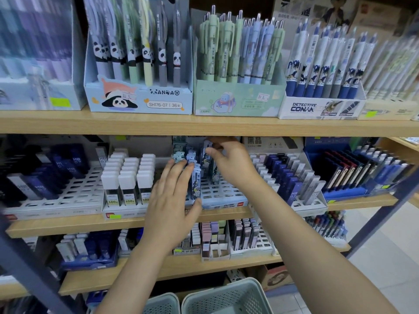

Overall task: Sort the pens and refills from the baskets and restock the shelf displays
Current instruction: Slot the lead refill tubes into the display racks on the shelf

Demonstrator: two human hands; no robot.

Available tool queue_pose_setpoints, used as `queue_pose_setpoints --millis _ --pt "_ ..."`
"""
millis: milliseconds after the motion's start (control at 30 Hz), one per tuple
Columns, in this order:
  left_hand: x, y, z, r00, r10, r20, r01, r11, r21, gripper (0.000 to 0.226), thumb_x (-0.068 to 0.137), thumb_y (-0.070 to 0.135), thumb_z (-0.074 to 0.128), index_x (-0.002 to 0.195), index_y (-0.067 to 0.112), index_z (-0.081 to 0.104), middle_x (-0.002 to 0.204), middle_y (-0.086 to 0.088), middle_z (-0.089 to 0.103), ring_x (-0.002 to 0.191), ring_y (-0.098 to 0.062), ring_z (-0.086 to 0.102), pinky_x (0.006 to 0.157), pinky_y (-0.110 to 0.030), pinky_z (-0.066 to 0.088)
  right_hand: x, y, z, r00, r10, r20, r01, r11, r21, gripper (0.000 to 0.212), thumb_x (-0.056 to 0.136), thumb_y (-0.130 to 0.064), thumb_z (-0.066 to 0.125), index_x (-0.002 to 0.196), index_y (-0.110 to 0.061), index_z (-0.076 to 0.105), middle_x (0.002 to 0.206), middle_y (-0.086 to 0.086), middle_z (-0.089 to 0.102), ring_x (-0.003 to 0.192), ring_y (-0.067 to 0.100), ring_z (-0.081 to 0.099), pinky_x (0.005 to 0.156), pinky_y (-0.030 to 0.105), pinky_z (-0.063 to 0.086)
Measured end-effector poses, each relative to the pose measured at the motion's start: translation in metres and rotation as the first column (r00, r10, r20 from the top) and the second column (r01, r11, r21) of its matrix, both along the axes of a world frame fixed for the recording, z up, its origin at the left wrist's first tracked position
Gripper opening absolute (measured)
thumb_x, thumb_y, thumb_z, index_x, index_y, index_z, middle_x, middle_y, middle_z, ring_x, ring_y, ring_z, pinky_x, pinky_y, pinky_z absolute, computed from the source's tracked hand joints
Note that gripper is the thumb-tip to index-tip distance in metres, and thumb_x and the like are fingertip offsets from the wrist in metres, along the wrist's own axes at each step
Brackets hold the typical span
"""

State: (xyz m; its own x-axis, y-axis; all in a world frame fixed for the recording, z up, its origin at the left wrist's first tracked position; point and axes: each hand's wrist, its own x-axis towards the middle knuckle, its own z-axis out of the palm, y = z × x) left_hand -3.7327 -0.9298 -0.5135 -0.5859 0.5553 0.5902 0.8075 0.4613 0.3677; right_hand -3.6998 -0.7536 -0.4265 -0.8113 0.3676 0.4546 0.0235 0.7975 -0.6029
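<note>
Two hands work at one slotted tray [223, 197] on the middle shelf: the left hand [169, 201] lies flat-fingered against pale blue illustrated refill cases [195, 175], while the right hand [229, 163] pinches one patterned case [207, 152] just behind them. Two grey baskets [226, 296] stand below.

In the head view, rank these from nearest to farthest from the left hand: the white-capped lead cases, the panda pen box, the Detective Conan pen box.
From the left hand:
1. White-capped lead cases, same shelf, just to the hand's left.
2. Panda pen box, one shelf up, above and slightly left.
3. Detective Conan pen box, upper shelf, far over to the right.
</note>
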Motion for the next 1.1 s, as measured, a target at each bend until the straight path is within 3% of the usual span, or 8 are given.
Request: queue_pose_setpoints --millis 100,167,367,567,667,767,967,1100 --pt "0.0 0.0 0.0 1.0 -0.003 -0.002 0.003 1.0 -0.001 0.071 0.094 0.041 0.049 0.157 0.023 0.022 0.164 0.004 0.019 0.155 -0.017 0.005 0.122 -0.041 0.015 0.0 0.0 0.0 0.997 0.015 0.072 -0.018 0.999 0.048 0.023 0.1 -0.024 0.059 0.097 -0.003 0.067 0.077 -0.002 0.056 0.079 0.02 0.052 0.069 0.032 0.038" --pt "0.0 -0.001 0.0 1.0 0.0 -0.005 0.0 1.0 -0.004 0.07 0.094 0.044 0.043 0.157 0.024 0.021 0.163 0.005 0.018 0.155 -0.016 0.005 0.122 -0.04 0.014 0.0 0.001 -0.001 0.995 0.013 0.094 -0.021 0.997 0.08 0.025 0.1 -0.023 0.059 0.096 0.0 0.067 0.07 -0.008 0.049 0.077 0.021 0.05 0.07 0.031 0.034" --pt "-0.001 -0.001 0.0 1.0 -0.006 -0.005 0.006 1.0 -0.002 0.071 0.093 0.04 0.05 0.157 0.023 0.023 0.163 0.004 0.02 0.155 -0.017 0.007 0.122 -0.041 0.015 -0.003 -0.002 -0.004 0.996 0.042 0.085 -0.048 0.996 0.071 0.025 0.1 -0.023 0.059 0.112 -0.003 0.069 0.094 0.006 0.068 0.097 0.03 0.06 0.095 0.044 0.043" --pt "0.0 0.0 0.0 1.0 -0.004 -0.003 0.004 1.0 0.003 0.075 0.092 0.029 0.063 0.157 0.022 0.025 0.163 0.004 0.021 0.155 -0.017 0.007 0.122 -0.041 0.015 -0.011 0.0 -0.007 0.993 0.011 0.114 -0.008 1.0 -0.025 0.027 0.1 -0.025 0.059 0.093 -0.001 0.067 0.083 0.01 0.063 0.086 0.029 0.056 0.088 0.034 0.037" --pt "0.001 0.0 0.0 1.0 0.001 -0.002 -0.001 1.0 0.003 0.075 0.093 0.03 0.062 0.157 0.023 0.023 0.163 0.004 0.02 0.155 -0.017 0.006 0.121 -0.04 0.014 -0.016 -0.002 -0.019 0.997 0.021 0.07 -0.02 1.0 -0.021 0.018 0.098 -0.022 0.062 0.106 -0.01 0.072 0.087 -0.001 0.062 0.099 0.029 0.059 0.099 0.043 0.043" --pt "0.001 0.0 0.0 1.0 0.001 0.004 -0.001 1.0 0.002 0.075 0.093 0.031 0.06 0.157 0.024 0.022 0.163 0.005 0.019 0.155 -0.016 0.005 0.121 -0.04 0.014 -0.014 -0.002 -0.028 1.0 0.024 0.012 -0.023 0.999 -0.033 0.027 0.096 -0.02 0.065 0.122 -0.016 0.07 0.089 -0.009 0.06 0.11 0.03 0.056 0.1 0.046 0.044" --pt "0.001 -0.001 0.0 1.0 -0.003 0.006 0.003 1.0 0.003 0.076 0.092 0.03 0.062 0.157 0.022 0.023 0.163 0.006 0.018 0.155 -0.016 0.004 0.122 -0.041 0.014 -0.008 0.007 -0.03 0.997 -0.03 -0.07 0.033 0.999 0.038 0.028 0.094 -0.02 0.068 0.121 -0.012 0.068 0.102 0.001 0.065 0.115 0.029 0.053 0.098 0.042 0.043" --pt "0.001 -0.001 0.001 1.0 -0.008 0.005 0.008 1.0 0.006 0.076 0.092 0.029 0.062 0.157 0.021 0.024 0.163 0.007 0.017 0.155 -0.016 0.004 0.122 -0.04 0.014 -0.005 0.008 -0.036 0.996 -0.012 -0.087 0.024 0.991 0.134 0.023 0.093 -0.021 0.069 0.115 -0.018 0.066 0.097 -0.008 0.061 0.108 0.025 0.052 0.086 0.03 0.026"
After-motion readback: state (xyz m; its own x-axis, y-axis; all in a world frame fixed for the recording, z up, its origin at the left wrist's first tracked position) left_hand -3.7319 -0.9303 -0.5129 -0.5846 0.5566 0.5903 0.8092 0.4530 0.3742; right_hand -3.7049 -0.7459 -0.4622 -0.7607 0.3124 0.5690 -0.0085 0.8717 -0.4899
